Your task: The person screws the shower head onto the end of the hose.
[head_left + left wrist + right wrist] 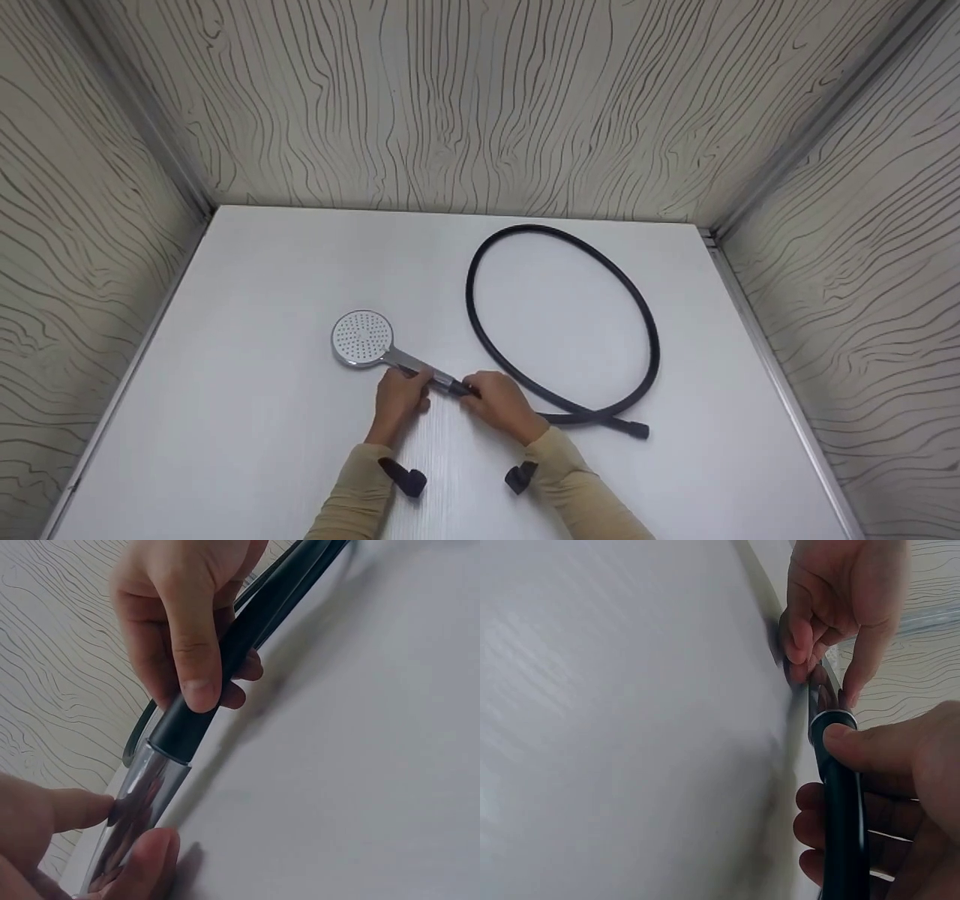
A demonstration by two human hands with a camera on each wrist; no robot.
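A chrome hand shower (362, 338) with a white, round spray face lies tilted toward the left of the table. My left hand (400, 397) grips its shiny handle (135, 814) between thumb and fingers. At the handle's lower end, my right hand (499, 401) pinches the black connector of the shower hose (845, 829), thumb on one side and fingers curled under it. In the left wrist view the connector (184, 727) meets the end of the chrome handle, in line with it. From my right hand the black hose (652, 337) runs off in a big loop.
The hose's free end (638, 430) with its black fitting lies right of my right forearm, past where the hose crosses itself. A white table (262, 262) carries everything. Wood-grain panels (450, 105) wall it in at the back and both sides.
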